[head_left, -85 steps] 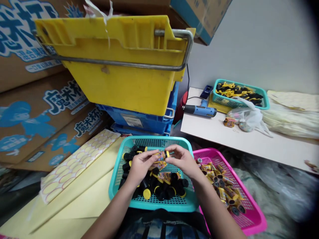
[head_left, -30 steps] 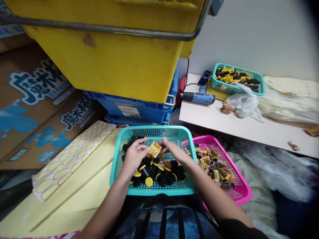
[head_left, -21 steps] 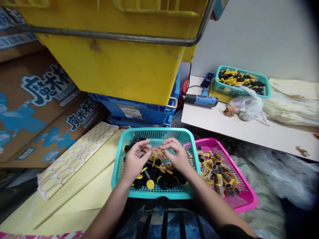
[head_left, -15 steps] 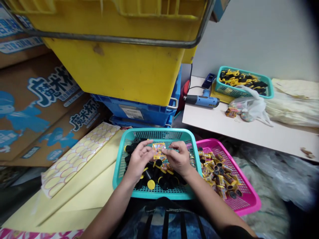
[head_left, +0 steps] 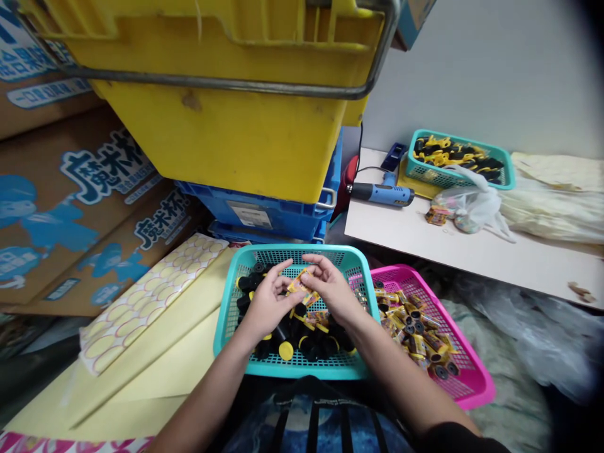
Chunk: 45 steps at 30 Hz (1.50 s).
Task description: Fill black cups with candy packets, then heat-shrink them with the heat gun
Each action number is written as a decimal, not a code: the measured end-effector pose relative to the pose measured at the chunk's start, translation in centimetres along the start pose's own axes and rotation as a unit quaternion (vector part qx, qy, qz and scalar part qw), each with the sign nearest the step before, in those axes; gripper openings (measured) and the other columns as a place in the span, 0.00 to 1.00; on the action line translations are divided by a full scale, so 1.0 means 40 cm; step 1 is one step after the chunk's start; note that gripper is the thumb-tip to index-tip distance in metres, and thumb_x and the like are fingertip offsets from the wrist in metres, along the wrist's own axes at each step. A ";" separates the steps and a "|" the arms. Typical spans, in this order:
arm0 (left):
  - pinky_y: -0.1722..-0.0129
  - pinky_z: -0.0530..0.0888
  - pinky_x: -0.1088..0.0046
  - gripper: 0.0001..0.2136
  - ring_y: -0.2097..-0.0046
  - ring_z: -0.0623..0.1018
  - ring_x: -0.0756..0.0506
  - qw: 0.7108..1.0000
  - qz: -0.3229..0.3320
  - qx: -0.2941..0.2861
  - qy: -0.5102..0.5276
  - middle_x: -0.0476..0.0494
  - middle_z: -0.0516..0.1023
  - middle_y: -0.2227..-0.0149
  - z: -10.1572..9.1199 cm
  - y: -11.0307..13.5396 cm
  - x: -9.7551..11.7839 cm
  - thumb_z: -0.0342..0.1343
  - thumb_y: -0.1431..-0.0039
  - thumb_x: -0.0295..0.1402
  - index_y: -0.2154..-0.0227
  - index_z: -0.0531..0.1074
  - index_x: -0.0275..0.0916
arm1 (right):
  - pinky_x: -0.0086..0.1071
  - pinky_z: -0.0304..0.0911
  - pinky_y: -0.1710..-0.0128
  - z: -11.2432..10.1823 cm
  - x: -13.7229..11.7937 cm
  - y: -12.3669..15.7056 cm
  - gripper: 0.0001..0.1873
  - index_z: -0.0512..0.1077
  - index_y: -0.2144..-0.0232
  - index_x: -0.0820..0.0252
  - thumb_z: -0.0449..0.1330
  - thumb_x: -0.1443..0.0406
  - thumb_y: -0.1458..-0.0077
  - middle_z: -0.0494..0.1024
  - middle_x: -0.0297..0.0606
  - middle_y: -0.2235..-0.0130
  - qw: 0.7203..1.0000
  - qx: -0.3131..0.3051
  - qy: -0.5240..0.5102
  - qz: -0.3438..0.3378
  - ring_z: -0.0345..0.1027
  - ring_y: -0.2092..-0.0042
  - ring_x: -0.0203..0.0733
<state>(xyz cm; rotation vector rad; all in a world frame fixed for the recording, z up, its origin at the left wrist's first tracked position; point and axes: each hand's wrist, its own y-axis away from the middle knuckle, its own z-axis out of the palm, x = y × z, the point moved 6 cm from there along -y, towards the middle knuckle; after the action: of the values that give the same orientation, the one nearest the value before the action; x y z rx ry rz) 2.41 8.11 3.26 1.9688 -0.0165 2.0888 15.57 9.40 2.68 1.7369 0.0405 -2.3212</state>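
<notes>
Both my hands hover over a teal basket (head_left: 226,318) on my lap, filled with several black tubes with yellow caps (head_left: 285,350). My left hand (head_left: 268,302) and my right hand (head_left: 330,290) pinch a small yellow-orange printed label (head_left: 300,287) between their fingertips, just above the tubes. To the right sits a pink basket (head_left: 472,390) holding several tubes wrapped in the same yellow labels (head_left: 415,327).
A yellow crate (head_left: 226,126) on blue crates (head_left: 264,217) looms right behind the teal basket. Printed cardboard boxes (head_left: 85,207) and sticker sheets (head_left: 141,302) lie left. On a white board (head_left: 472,258) right: a blue tool (head_left: 384,194), a plastic bag (head_left: 472,207), another teal basket (head_left: 504,182).
Both hands have stayed above the teal basket, working a label between the fingers; the label has turned from flat to edge-on. The view shifted slightly.
</notes>
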 end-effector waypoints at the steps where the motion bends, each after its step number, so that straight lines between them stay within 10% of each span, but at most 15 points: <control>1: 0.62 0.71 0.74 0.29 0.66 0.76 0.51 1.000 0.001 0.018 0.013 0.52 0.74 0.70 -0.006 -0.003 0.000 0.62 0.51 0.33 0.45 0.62 0.39 | 0.29 0.60 0.67 -0.002 0.003 0.001 0.23 0.65 0.54 0.56 0.64 0.61 0.53 0.69 0.29 0.70 0.999 0.036 -0.026 -0.011 0.64 0.69 0.33; 9: 0.67 0.72 0.74 0.33 0.71 0.76 0.50 0.999 -0.017 0.045 0.015 0.52 0.75 0.75 -0.061 -0.020 0.017 0.65 0.55 0.36 0.45 0.62 0.38 | 0.31 0.59 0.64 0.011 0.023 0.009 0.19 0.66 0.55 0.57 0.61 0.61 0.50 0.71 0.31 0.68 0.999 -0.016 -0.006 0.038 0.65 0.67 0.35; 18: 0.69 0.72 0.77 0.23 0.72 0.76 0.52 0.991 -0.025 0.085 0.100 0.52 0.76 0.73 -0.057 -0.025 -0.020 0.68 0.57 0.36 0.58 0.69 0.38 | 0.33 0.61 0.61 -0.015 0.007 -0.031 0.16 0.64 0.56 0.57 0.58 0.56 0.44 0.71 0.32 0.70 0.989 0.039 0.129 -0.059 0.67 0.65 0.38; 21: 0.69 0.73 0.77 0.16 0.72 0.76 0.52 0.986 -0.009 0.144 0.088 0.49 0.78 0.73 -0.100 -0.024 -0.024 0.67 0.55 0.38 0.65 0.73 0.36 | 0.42 0.58 0.51 -0.033 0.062 -0.036 0.10 0.68 0.57 0.59 0.52 0.65 0.41 0.72 0.42 0.58 0.923 -0.038 0.382 -0.015 0.64 0.52 0.45; 25: 0.68 0.74 0.74 0.16 0.71 0.77 0.50 0.981 -0.018 0.177 0.077 0.44 0.81 0.68 -0.134 -0.024 -0.044 0.68 0.57 0.40 0.67 0.77 0.35 | 0.44 0.57 0.51 -0.038 0.179 -0.020 0.20 0.74 0.63 0.59 0.66 0.75 0.63 0.71 0.45 0.54 0.810 -0.211 0.547 0.032 0.61 0.50 0.53; 32: 0.62 0.77 0.71 0.15 0.60 0.79 0.45 0.980 -0.045 0.152 0.122 0.41 0.82 0.61 -0.143 -0.016 -0.084 0.66 0.54 0.40 0.66 0.78 0.35 | 0.36 0.64 0.58 -0.074 0.107 -0.014 0.17 0.70 0.59 0.61 0.64 0.68 0.54 0.75 0.39 0.62 0.882 -0.116 0.457 0.014 0.69 0.61 0.42; 39: 0.61 0.77 0.70 0.15 0.60 0.80 0.44 0.989 -0.031 0.115 0.086 0.41 0.82 0.61 -0.127 0.001 -0.062 0.64 0.51 0.42 0.65 0.79 0.36 | 0.44 0.59 0.45 -0.037 -0.061 0.029 0.24 0.59 0.41 0.51 0.52 0.57 0.38 0.65 0.41 0.44 0.943 -0.116 0.307 -0.055 0.60 0.43 0.45; 45: 0.63 0.78 0.69 0.16 0.61 0.80 0.43 0.988 -0.006 0.125 0.092 0.41 0.82 0.62 -0.111 0.000 -0.044 0.65 0.53 0.44 0.66 0.80 0.37 | 0.34 0.67 0.63 -0.038 -0.049 0.020 0.20 0.67 0.57 0.58 0.65 0.58 0.50 0.70 0.38 0.58 0.975 -0.084 0.200 -0.053 0.67 0.64 0.36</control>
<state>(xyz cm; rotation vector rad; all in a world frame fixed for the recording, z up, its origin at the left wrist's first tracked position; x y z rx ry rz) -1.89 8.63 1.21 1.8909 0.3066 2.3539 17.67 9.20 4.21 2.1236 0.3960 -1.9277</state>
